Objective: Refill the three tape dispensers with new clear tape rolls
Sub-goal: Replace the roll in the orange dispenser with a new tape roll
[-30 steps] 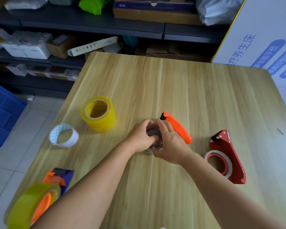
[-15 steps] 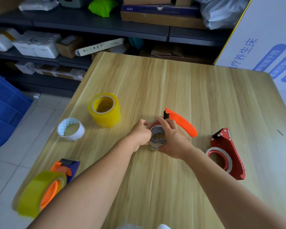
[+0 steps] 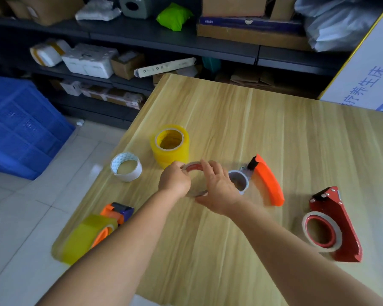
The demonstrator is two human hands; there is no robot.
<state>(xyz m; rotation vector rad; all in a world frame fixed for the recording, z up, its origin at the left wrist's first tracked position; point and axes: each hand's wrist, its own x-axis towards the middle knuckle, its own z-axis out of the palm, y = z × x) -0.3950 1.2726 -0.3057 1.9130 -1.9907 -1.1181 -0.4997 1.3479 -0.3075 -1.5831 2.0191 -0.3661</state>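
Hands are meeting over the middle of the wooden surface (image 3: 230, 120), and I am watching both of them closing around a thin, nearly spent tape ring (image 3: 194, 167) with a reddish inner core. My left hand (image 3: 175, 181) is pinching the ring's left edge with curled fingers; my right hand (image 3: 218, 186) is gripping its right side, thumb underneath and fingers spread over the top. The ring is sitting slightly blurred between them, so I cannot tell whether it is touching the surface.

Just beside the right hand, the orange dispenser (image 3: 268, 180) is lying on its side, its grey-white hub (image 3: 239, 181) showing bare. Well apart to the right, the red dispenser (image 3: 338, 226) is lying flat and carrying a thin roll with a red core. Near the left front corner, a third dispenser (image 3: 116, 212), orange and purple, is bearing a full yellowish roll (image 3: 82, 238) that is overhanging the edge.

Behind the hands, a stack of new yellowish clear tape rolls (image 3: 169, 144) is standing on end, near the left hand. To its left, a white roll (image 3: 126, 166) is resting on the surface.
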